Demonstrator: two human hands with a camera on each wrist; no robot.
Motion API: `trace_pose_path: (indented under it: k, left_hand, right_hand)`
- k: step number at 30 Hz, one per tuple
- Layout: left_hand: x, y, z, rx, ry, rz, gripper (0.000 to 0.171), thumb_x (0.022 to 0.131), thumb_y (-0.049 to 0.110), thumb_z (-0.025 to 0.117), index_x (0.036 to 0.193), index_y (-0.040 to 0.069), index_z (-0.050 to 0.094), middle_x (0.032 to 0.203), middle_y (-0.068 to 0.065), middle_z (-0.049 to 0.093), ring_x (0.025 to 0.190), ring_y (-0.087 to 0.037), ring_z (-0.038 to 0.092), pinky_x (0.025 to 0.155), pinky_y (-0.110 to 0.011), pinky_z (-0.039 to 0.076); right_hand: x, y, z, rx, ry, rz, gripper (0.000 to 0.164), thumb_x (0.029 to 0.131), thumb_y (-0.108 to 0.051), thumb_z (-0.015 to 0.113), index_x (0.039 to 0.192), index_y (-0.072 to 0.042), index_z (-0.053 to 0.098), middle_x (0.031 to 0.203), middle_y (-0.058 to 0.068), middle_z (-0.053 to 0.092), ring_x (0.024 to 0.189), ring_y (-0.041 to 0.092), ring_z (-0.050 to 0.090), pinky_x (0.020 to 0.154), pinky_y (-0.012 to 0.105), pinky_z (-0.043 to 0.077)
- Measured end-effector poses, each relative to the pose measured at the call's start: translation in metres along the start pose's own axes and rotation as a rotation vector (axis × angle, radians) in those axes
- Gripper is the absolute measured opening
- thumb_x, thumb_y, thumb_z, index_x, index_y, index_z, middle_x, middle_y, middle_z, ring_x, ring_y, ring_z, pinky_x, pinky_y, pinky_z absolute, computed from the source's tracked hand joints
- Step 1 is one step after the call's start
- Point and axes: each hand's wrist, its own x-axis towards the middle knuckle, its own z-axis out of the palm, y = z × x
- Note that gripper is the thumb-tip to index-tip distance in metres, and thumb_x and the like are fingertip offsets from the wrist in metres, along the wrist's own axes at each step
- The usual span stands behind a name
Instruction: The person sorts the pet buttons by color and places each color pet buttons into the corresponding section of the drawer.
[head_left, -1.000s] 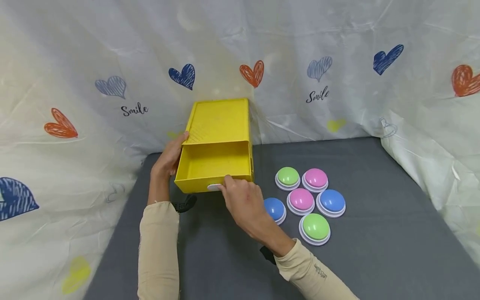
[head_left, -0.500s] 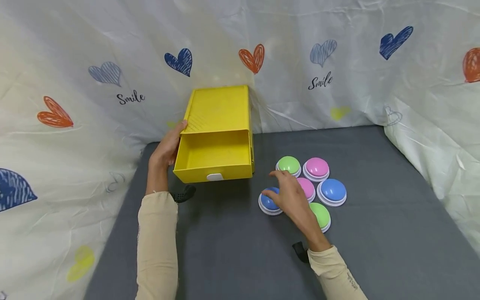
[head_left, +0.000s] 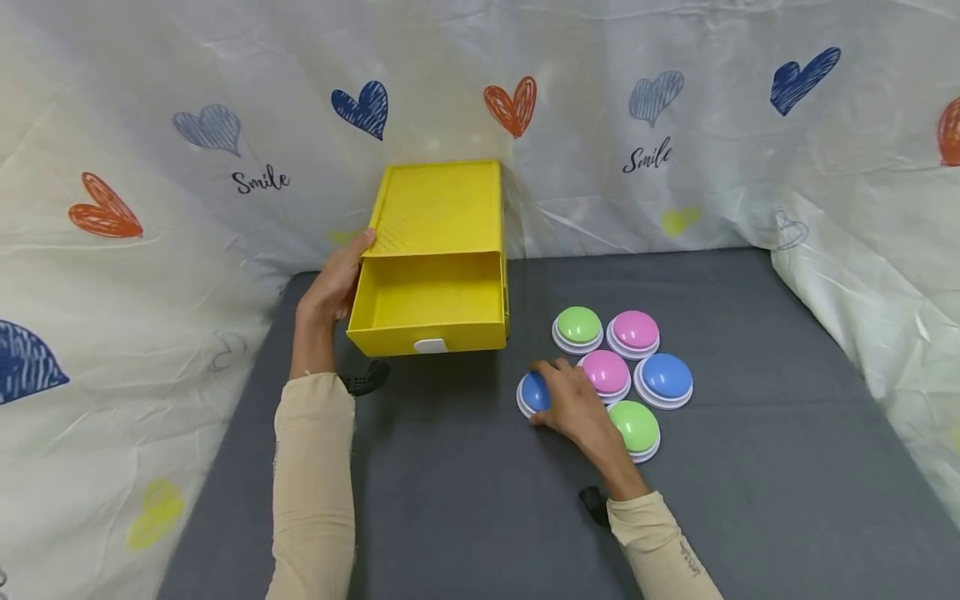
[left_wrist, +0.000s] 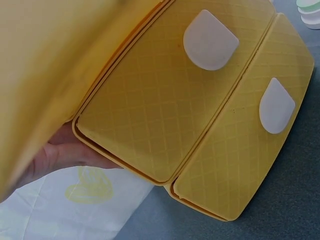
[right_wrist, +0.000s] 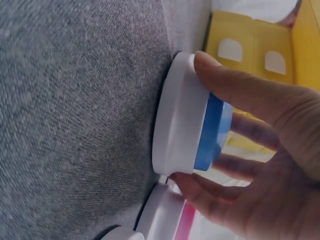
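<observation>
A yellow drawer cabinet (head_left: 438, 204) stands at the back with its top drawer (head_left: 427, 337) pulled out; inside the drawer nothing shows. My left hand (head_left: 339, 279) rests against the cabinet's left side, fingertips at the top edge. In the left wrist view, part of that hand is hidden behind the cabinet. To the right, my right hand (head_left: 577, 404) holds a blue dome button (right_wrist: 215, 132) by its white round base, thumb on one side and fingers on the other. The base appears to sit on the dark cloth. Part of the blue dome is covered by the hand.
Beside the right hand lie a pink button (head_left: 606, 371), a green button (head_left: 633, 427), another blue button (head_left: 667, 377), and at the back a green (head_left: 577, 323) and a pink one (head_left: 635, 330). Two closed lower drawers with white tabs (left_wrist: 211, 41) show below. A heart-printed curtain (head_left: 570, 108) hangs behind.
My right hand has let go of the top drawer's front, moved right and taken hold of the nearest blue button. The left hand has stayed at the cabinet's side.
</observation>
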Motion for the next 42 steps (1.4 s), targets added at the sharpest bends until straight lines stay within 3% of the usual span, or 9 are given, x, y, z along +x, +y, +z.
trace_pose_path:
  k: [5, 8, 13, 18, 24, 28, 31, 37, 42]
  left_hand:
    - [0.001, 0.001, 0.002, 0.021, 0.022, 0.020, 0.052, 0.095, 0.050, 0.038, 0.117, 0.004, 0.045, 0.099, -0.028, 0.056, 0.063, -0.029, 0.065, 0.053, -0.035, 0.052]
    - [0.000, 0.000, 0.002, 0.013, 0.033, 0.005, 0.052, 0.094, 0.050, 0.039, 0.118, 0.004, 0.045, 0.096, -0.024, 0.058, 0.059, -0.027, 0.064, 0.050, -0.033, 0.052]
    - [-0.002, -0.001, 0.000, 0.031, 0.061, -0.010, 0.054, 0.094, 0.051, 0.039, 0.118, 0.004, 0.045, 0.088, -0.021, 0.060, 0.045, -0.023, 0.058, 0.037, -0.028, 0.044]
    - [-0.002, 0.000, 0.001, 0.015, 0.053, -0.004, 0.054, 0.093, 0.051, 0.040, 0.120, 0.004, 0.044, 0.090, -0.017, 0.061, 0.053, -0.024, 0.062, 0.044, -0.030, 0.049]
    - [-0.002, -0.002, 0.001, 0.026, 0.058, -0.006, 0.053, 0.094, 0.051, 0.039, 0.117, 0.003, 0.045, 0.081, -0.017, 0.059, 0.047, -0.023, 0.059, 0.042, -0.030, 0.048]
    - [-0.001, -0.003, 0.000, 0.011, 0.071, -0.004, 0.054, 0.093, 0.051, 0.040, 0.118, 0.004, 0.045, 0.093, -0.022, 0.059, 0.053, -0.025, 0.062, 0.044, -0.031, 0.049]
    - [-0.001, -0.005, 0.001, 0.027, 0.094, -0.024, 0.057, 0.092, 0.053, 0.040, 0.118, 0.003, 0.046, 0.086, -0.020, 0.062, 0.043, -0.021, 0.057, 0.037, -0.029, 0.043]
    - [-0.001, -0.004, 0.001, 0.014, 0.124, -0.026, 0.056, 0.093, 0.052, 0.040, 0.117, 0.002, 0.047, 0.078, -0.009, 0.064, 0.047, -0.018, 0.059, 0.042, -0.028, 0.047]
    - [-0.002, -0.003, 0.001, -0.016, 0.125, -0.028, 0.053, 0.093, 0.051, 0.043, 0.112, 0.002, 0.048, 0.084, -0.006, 0.062, 0.060, -0.016, 0.063, 0.052, -0.027, 0.051]
  right_hand:
    - [0.003, 0.001, -0.001, 0.015, 0.012, 0.010, 0.064, 0.057, -0.018, 0.087, 0.115, -0.007, 0.060, 0.104, 0.012, 0.057, 0.092, 0.029, 0.052, 0.084, 0.041, 0.039]
    - [0.002, -0.002, -0.013, 0.048, 0.012, 0.056, 0.063, 0.060, -0.019, 0.085, 0.117, -0.009, 0.060, 0.110, 0.013, 0.057, 0.096, 0.031, 0.051, 0.084, 0.043, 0.041]
    - [0.003, -0.013, -0.062, 0.112, 0.092, 0.108, 0.064, 0.065, -0.025, 0.081, 0.123, -0.012, 0.056, 0.118, 0.013, 0.055, 0.102, 0.032, 0.046, 0.083, 0.046, 0.042]
    - [0.004, -0.031, -0.109, 0.145, 0.210, 0.093, 0.062, 0.068, -0.031, 0.079, 0.122, -0.015, 0.055, 0.121, 0.009, 0.054, 0.102, 0.031, 0.042, 0.079, 0.048, 0.043]
    - [0.016, -0.060, -0.136, 0.171, 0.270, -0.002, 0.061, 0.069, -0.033, 0.079, 0.122, -0.016, 0.055, 0.123, 0.004, 0.054, 0.106, 0.027, 0.040, 0.080, 0.046, 0.043]
    - [0.036, -0.084, -0.138, 0.167, 0.253, -0.088, 0.060, 0.070, -0.033, 0.078, 0.122, -0.014, 0.055, 0.122, 0.004, 0.055, 0.106, 0.024, 0.040, 0.082, 0.043, 0.042]
    - [0.055, -0.103, -0.131, 0.155, 0.216, -0.146, 0.059, 0.070, -0.033, 0.077, 0.121, -0.013, 0.056, 0.120, 0.005, 0.055, 0.107, 0.023, 0.040, 0.082, 0.040, 0.041]
    - [0.095, -0.136, -0.106, 0.177, 0.084, -0.219, 0.058, 0.072, -0.037, 0.076, 0.121, -0.015, 0.056, 0.114, 0.003, 0.056, 0.102, 0.020, 0.043, 0.081, 0.036, 0.043]
    - [0.118, -0.151, -0.087, 0.220, -0.015, -0.240, 0.060, 0.070, -0.040, 0.078, 0.120, -0.013, 0.057, 0.110, 0.001, 0.060, 0.095, 0.016, 0.049, 0.081, 0.031, 0.043]
